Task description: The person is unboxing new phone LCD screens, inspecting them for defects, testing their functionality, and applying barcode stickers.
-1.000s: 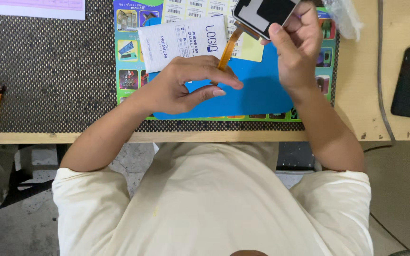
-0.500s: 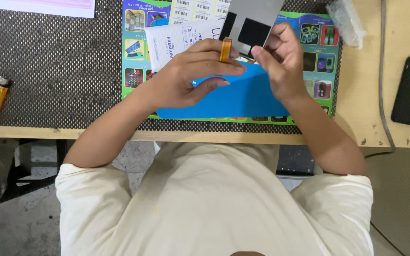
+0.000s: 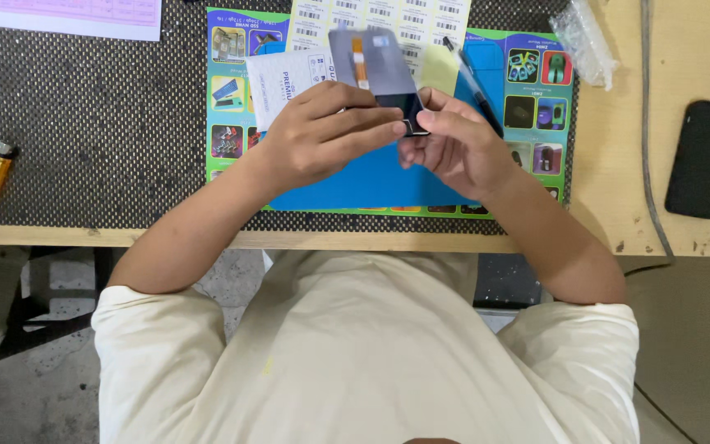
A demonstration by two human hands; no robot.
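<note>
Head view: my left hand (image 3: 322, 136) and right hand (image 3: 454, 144) both pinch the thin grey screen panel (image 3: 375, 74) at twelve o'clock above the blue mat (image 3: 355, 185); likely light, stiff, fragile, best held by edges.

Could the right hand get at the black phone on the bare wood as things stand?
Probably not right away: the right hand and left hand both hold the grey screen panel above the blue mat. The black phone lies uncovered to its right, beyond a thin cable.
</note>
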